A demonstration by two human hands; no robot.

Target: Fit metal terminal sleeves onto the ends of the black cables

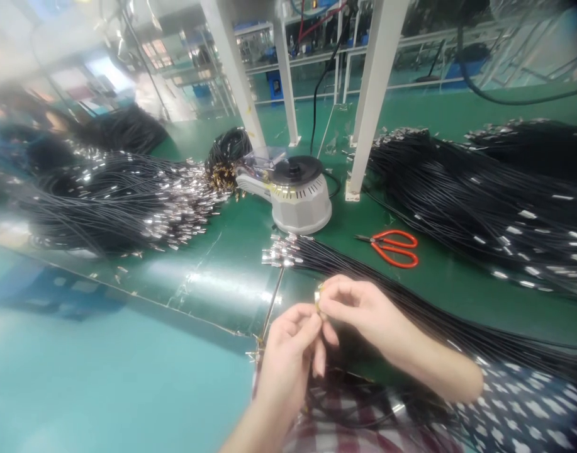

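Green bench [212,277]. Your left hand [288,352] and right hand [358,308] both pinch small metal terminal [319,301], held above front edge, likely for close view; red scissors [394,246] just behind, within reach.

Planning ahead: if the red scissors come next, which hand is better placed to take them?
Likely the right hand: it lies nearer the red scissors, on their side. The left hand sits farther away; both pinch the small connector.

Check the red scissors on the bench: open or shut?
Shut: the scissors lie flat, their blades together in one dark point, handle loops close.
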